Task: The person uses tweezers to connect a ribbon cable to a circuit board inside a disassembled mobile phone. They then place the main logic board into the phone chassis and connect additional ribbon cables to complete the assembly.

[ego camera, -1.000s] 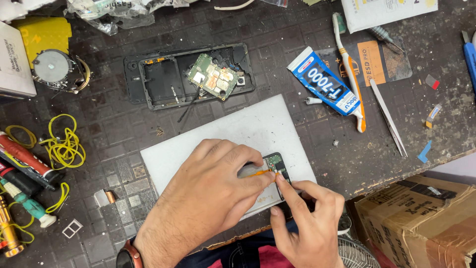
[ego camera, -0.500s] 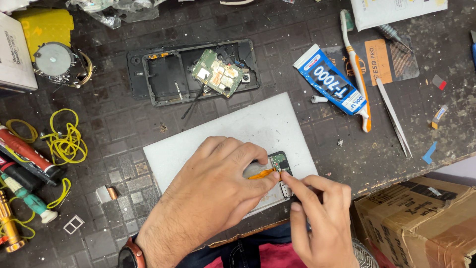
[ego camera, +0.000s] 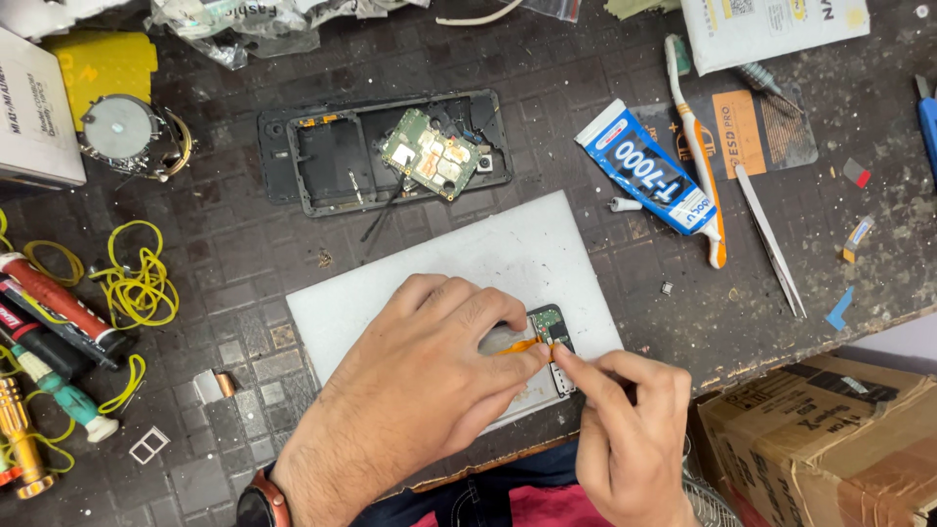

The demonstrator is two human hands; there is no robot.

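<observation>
Our left hand (ego camera: 420, 381) pins the small circuit board (ego camera: 549, 327) while our right hand (ego camera: 625, 429) pinches its orange ribbon (ego camera: 522, 345); freeing it likely demands gentleness.

A green circuit board (ego camera: 430, 154) sits in a black phone frame (ego camera: 293, 156) on a dark, grid-patterned mat (ego camera: 244, 283); nearby, a white work plate (ego camera: 468, 268), blue-and-white glue tube (ego camera: 647, 179), yellow rubber bands (ego camera: 142, 283), orange-and-white toothbrush (ego camera: 699, 146).

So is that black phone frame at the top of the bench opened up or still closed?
Opened up. The phone frame lies with its inside bare, and a green circuit board sits tilted, half lifted, over its right part.
</observation>
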